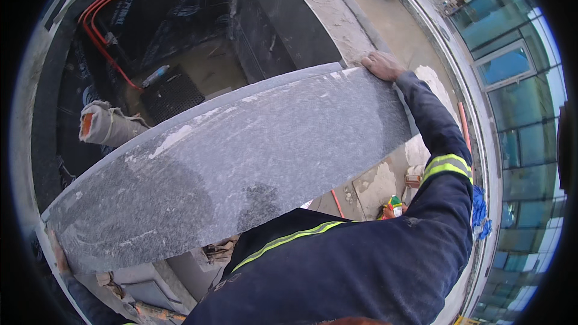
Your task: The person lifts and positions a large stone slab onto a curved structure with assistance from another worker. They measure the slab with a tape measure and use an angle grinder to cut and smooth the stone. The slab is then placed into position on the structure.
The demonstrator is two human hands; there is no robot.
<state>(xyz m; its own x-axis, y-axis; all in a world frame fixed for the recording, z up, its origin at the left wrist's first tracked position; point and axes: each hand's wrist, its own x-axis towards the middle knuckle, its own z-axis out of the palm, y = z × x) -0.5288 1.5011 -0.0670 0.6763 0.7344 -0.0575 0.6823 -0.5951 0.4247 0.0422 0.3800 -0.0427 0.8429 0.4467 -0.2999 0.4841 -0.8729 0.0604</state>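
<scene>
A: How's that grey stone slab (pixel 259 150) gonna handle?
B: Heavy and stiff, I'd guess, edges chippy. I'd grip both ends. It's mid-feed, broad face toward me, long axis 8-to-2 o'clock. Right hand (pixel 383 66) curls over the 2 o'clock corner; left hand (pixel 59 254) lies along the 8 o'clock end, can't tell if it's pinching.
</scene>
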